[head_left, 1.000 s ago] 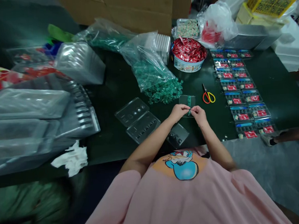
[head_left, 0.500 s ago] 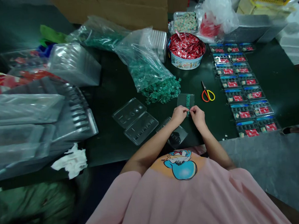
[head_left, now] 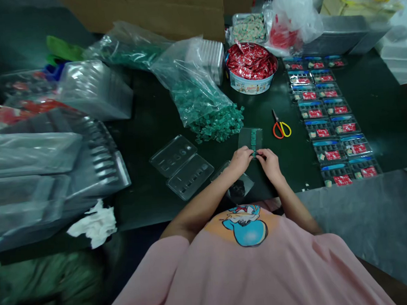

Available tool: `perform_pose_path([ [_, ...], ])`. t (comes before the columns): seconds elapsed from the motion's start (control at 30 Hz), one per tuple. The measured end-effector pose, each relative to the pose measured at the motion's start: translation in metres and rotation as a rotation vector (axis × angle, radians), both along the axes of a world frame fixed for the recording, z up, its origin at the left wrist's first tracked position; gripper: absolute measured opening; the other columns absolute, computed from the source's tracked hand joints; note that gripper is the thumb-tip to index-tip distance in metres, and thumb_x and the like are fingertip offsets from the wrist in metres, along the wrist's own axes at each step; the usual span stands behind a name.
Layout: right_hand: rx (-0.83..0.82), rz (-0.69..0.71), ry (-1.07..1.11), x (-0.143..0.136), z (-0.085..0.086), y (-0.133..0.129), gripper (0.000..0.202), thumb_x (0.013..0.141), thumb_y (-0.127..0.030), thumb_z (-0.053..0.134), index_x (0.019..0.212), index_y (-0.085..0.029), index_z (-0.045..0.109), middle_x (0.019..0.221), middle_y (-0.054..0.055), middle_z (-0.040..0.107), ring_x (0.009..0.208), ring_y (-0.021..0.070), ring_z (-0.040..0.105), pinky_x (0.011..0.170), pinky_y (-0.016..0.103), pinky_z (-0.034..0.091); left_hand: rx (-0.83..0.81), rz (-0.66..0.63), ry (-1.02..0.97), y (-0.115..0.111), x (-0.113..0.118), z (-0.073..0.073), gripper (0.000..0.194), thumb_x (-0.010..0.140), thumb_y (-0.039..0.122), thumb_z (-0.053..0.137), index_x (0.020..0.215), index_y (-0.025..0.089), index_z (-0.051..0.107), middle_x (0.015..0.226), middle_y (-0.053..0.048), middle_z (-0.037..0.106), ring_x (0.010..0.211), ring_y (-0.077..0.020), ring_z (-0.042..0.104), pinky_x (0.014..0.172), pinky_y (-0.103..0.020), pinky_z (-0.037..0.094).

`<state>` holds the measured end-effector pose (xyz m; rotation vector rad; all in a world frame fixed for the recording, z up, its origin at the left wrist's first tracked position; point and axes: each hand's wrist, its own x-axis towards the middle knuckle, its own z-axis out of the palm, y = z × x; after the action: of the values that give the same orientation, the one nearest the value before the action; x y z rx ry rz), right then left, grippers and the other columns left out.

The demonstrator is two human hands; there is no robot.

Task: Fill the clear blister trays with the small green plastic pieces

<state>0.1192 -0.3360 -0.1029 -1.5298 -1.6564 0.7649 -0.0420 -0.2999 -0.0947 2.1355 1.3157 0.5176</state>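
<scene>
A clear plastic tray [head_left: 245, 138] lies on the dark table in front of me, with a column of small green translucent pieces [head_left: 253, 139] along it. My left hand [head_left: 241, 161] is at the tray's near end, its fingers pinched together by the lowest green pieces. Facing it from the right, my right hand [head_left: 269, 162] also pinches at that spot, fingertips almost touching the left ones. What lies between the fingertips is mostly hidden, though green shows there. Under my left forearm is another clear tray [head_left: 248, 183] with something dark in it.
Loose green pieces [head_left: 219, 126] spill from a clear bag [head_left: 199, 90]. Scissors [head_left: 281, 127] lie right of the tray. A tub [head_left: 252, 85] holds red packets. Filled trays [head_left: 332, 155] line the right side; an opened clear case [head_left: 190, 176] and stacked plastic trays [head_left: 25, 155] are left.
Both hands stay at the near end of the tray; the right fingers have curled and shifted slightly downward. The whole view has moved a little, so objects appear slightly further left.
</scene>
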Motion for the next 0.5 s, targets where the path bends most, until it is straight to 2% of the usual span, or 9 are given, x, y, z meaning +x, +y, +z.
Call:
perform_pose_path([
  [0.1, -0.001, 0.014, -0.012, 0.002, -0.001, -0.002, 0.019, 0.087, -0.025, 0.054, 0.101, -0.023, 0.067, 0.098, 0.007, 0.063, 0.089, 0.0217, 0.058, 0.085, 0.036, 0.047, 0.022, -0.012, -0.013, 0.0, -0.001, 0.0, 0.022, 0.084, 0.017, 0.062, 0.104, 0.017, 0.071, 0.098, -0.009, 0.063, 0.091, -0.0209, 0.061, 0.084, -0.031, 0.047],
  [0.2, 0.0, 0.034, -0.054, 0.002, -0.001, -0.004, 0.017, 0.087, -0.026, 0.056, 0.099, -0.024, 0.067, 0.099, 0.008, 0.063, 0.092, 0.0232, 0.056, 0.086, 0.037, 0.046, 0.029, -0.033, -0.034, 0.001, 0.0, -0.003, 0.018, 0.085, 0.017, 0.061, 0.099, 0.018, 0.071, 0.096, -0.008, 0.061, 0.09, -0.0199, 0.06, 0.085, -0.031, 0.047],
  [0.33, 0.008, 0.063, -0.169, 0.006, -0.002, 0.0, 0.014, 0.088, -0.025, 0.054, 0.092, -0.024, 0.067, 0.092, 0.009, 0.064, 0.091, 0.0257, 0.053, 0.085, 0.04, 0.043, 0.036, -0.027, 0.002, 0.002, 0.013, -0.008, 0.018, 0.087, 0.015, 0.056, 0.096, 0.017, 0.071, 0.095, -0.009, 0.06, 0.089, -0.0201, 0.06, 0.084, -0.032, 0.048],
  [0.43, 0.029, 0.065, -0.258, 0.018, -0.003, 0.009, 0.016, 0.09, -0.025, 0.051, 0.089, -0.022, 0.067, 0.089, 0.01, 0.064, 0.087, 0.0261, 0.052, 0.082, 0.04, 0.041, 0.016, -0.012, 0.004, 0.006, 0.026, -0.005, 0.02, 0.086, 0.014, 0.056, 0.099, 0.017, 0.071, 0.096, -0.009, 0.062, 0.089, -0.0203, 0.06, 0.084, -0.032, 0.048],
  [0.5, 0.048, 0.054, -0.317, 0.031, -0.004, 0.015, 0.019, 0.091, -0.025, 0.049, 0.088, -0.022, 0.067, 0.088, 0.01, 0.064, 0.085, 0.0258, 0.052, 0.081, 0.04, 0.041, 0.009, -0.024, -0.038, 0.009, 0.026, -0.001, 0.022, 0.084, 0.017, 0.061, 0.104, 0.018, 0.07, 0.096, -0.008, 0.063, 0.09, -0.0201, 0.061, 0.085, -0.031, 0.047],
])
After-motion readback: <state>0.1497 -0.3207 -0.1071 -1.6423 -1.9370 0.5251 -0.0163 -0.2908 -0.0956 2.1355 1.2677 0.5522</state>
